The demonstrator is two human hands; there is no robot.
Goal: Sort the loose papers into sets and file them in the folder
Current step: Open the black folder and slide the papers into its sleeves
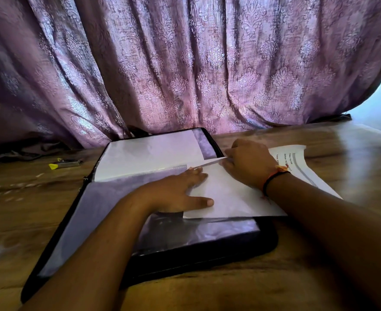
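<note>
— Where's the sheet (229,198)?
— Half across the open folder (196,254) on the table (297,277). My left hand (178,194) lies flat, fingers straight, on its edge; my right hand (250,164) pinches its far corner.

The table (28,198) lies open left of the left hand (176,194), bar a yellow-tipped tool (66,164), and right of the right hand (247,162); the curtain (185,63) walls off the space beyond both.
</note>
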